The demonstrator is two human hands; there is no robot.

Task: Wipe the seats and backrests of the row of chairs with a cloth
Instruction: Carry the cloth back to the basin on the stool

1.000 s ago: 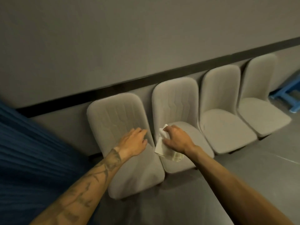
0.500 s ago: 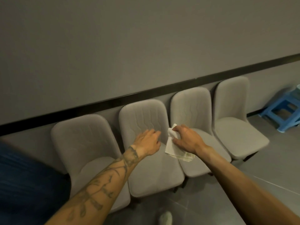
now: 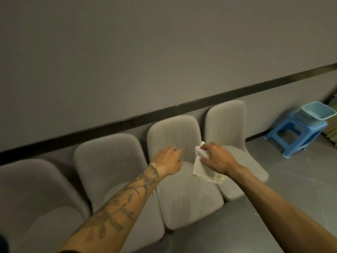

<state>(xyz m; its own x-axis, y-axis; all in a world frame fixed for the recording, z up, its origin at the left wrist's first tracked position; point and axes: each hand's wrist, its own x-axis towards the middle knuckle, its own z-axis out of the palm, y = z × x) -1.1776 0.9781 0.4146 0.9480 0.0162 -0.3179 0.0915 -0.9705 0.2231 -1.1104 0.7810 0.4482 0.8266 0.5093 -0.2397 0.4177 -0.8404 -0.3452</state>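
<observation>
4 grey chairs [image 3: 109, 161] stand side by side against a grey wall [image 3: 127, 61] with a dark strip [image 3: 237, 93] running along it. The left hand [image 3: 168, 159] reaches over the 3rd chair [image 3: 184, 201] from the left, low on its backrest, with its fingers relaxed and holding nothing. The right hand [image 3: 217, 159] is just beside it, its fingers curled round a white cloth [image 3: 199, 168]. The cloth hangs down from that grip over the right edge of the 3rd chair's seat. At the far right a blue stool [image 3: 295, 134] on the floor [image 3: 300, 179] carries a pale blue basin [image 3: 318, 111].
</observation>
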